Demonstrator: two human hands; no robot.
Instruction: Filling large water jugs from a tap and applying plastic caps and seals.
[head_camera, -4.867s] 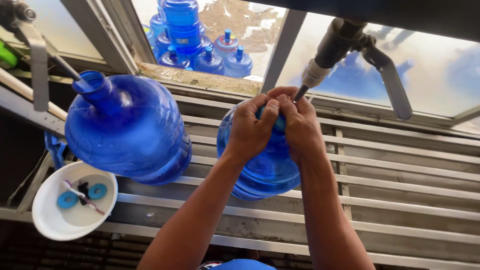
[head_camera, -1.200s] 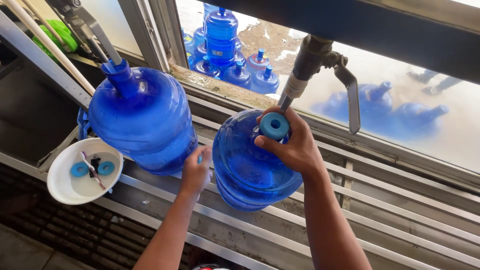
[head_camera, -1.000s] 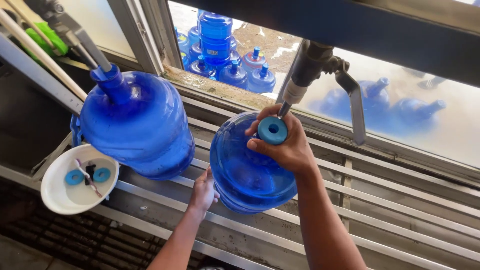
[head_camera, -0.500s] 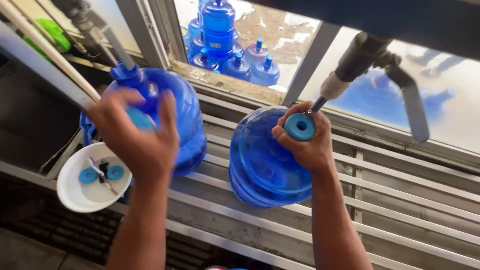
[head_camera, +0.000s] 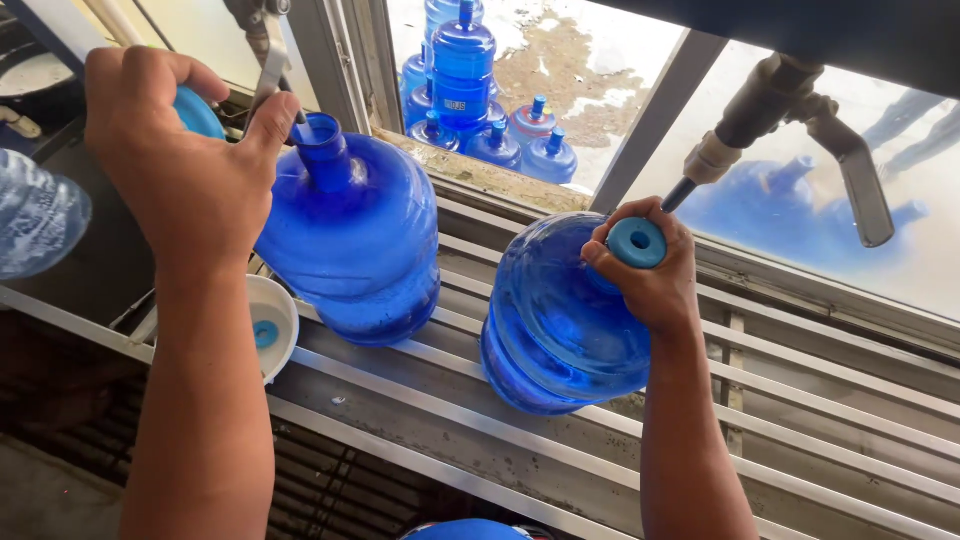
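Note:
Two large blue water jugs stand on a steel slatted rack (head_camera: 800, 420). My right hand (head_camera: 650, 285) grips the neck of the right jug (head_camera: 560, 320), which carries a light blue cap (head_camera: 637, 242) and tilts toward me under a filling tap (head_camera: 775, 95). My left hand (head_camera: 185, 160) is raised beside the open neck of the left jug (head_camera: 355, 235), fingers curled around a light blue cap (head_camera: 200, 112) that is mostly hidden. A thin nozzle (head_camera: 268, 60) hangs close to that open neck.
A white bowl (head_camera: 272, 325) holding a blue cap sits on the rack, left of the left jug. Another jug (head_camera: 35, 220) shows at the left edge. Several capped blue jugs (head_camera: 470, 90) stand outside the window. A tap lever (head_camera: 855, 180) projects at the right.
My left hand rose from the left jug's side and base to beside its neck, now with a cap in it. My right hand kept its hold on the right jug's neck.

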